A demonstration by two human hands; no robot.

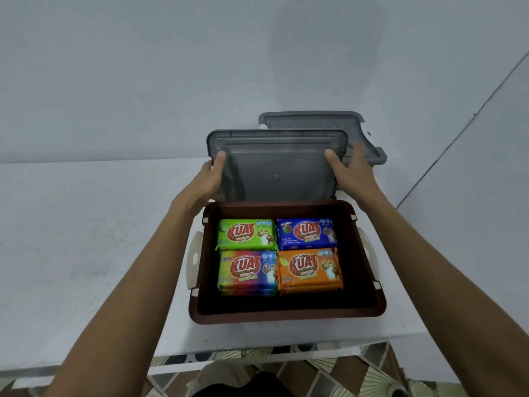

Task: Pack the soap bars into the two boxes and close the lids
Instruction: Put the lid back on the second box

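Hands at either side of a grey lid (274, 167): the left hand (210, 179) grips its left edge, thumb laid on the inner face and fingers hidden behind, while the right hand (350, 167) grips the right edge the same way, thumb in front and fingers curled round the back. Between the two hands the lid stands steeply tilted, underside toward the person, its lower edge down by the far rim of the brown box (286, 318) (whether it touches that rim cannot be told).

The box lies open just below both wrists, between the forearms, on a white table (86, 239). Four wrapped soap bars lie flat inside in a two-by-two block, touching one another. The green bar (246, 234) is nearest under the left hand, and the blue bar (306, 233) nearest under the right hand. Toward the person from these lie the rainbow bar (247, 272) on the left-arm side and the orange bar (310, 270) on the right-arm side. A strip of bare box floor shows on the person's side of the block. White clasps (193, 255) hang on the box's outer sides, one by each forearm.

Beyond the right hand's fingers, a second grey lid (312, 120) shows behind the held one, partly hidden by it, close to the pale wall (143, 67)
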